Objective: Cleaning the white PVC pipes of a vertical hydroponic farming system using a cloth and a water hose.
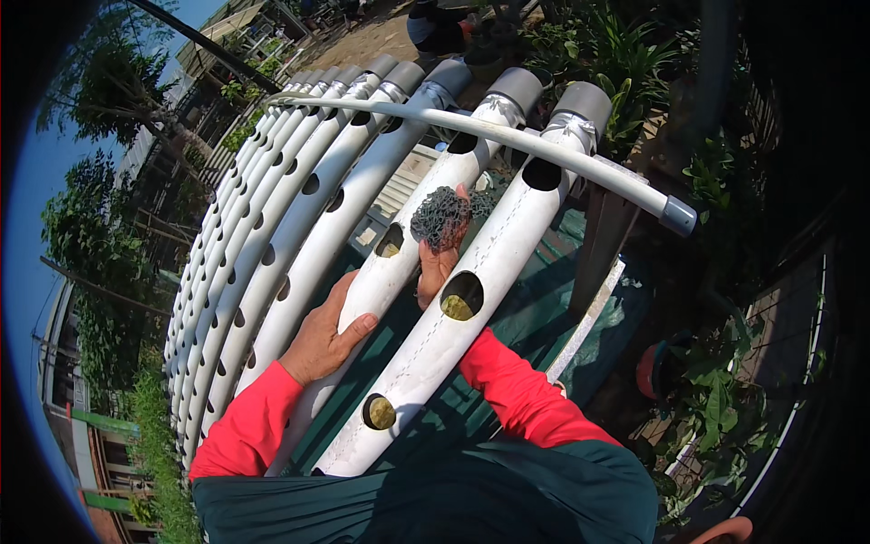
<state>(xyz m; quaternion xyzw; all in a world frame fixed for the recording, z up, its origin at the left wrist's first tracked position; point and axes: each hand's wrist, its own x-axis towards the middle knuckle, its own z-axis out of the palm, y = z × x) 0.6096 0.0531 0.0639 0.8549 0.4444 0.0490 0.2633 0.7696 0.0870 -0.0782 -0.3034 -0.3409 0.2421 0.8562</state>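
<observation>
White hydroponic pipes with round holes lie side by side. My left hand (329,334) rests around the second white pipe (377,285) from the right, thumb on top and fingers over its far side. Between this one and the rightmost white pipe (408,367), my right hand (442,262) holds a dark grey mesh scrubbing pad (440,216) against the second pipe's side. My right forearm passes beneath the rightmost pipe. Yellowish material (457,308) shows inside a hole of the rightmost pipe, and more (389,249) in a hole of the second.
A thin white pipe (476,128) crosses over the capped far ends. Dark green sheeting (544,272) lies below, beside a support post (601,238). Potted plants (714,401) stand at the right. A person (435,30) is at the far end.
</observation>
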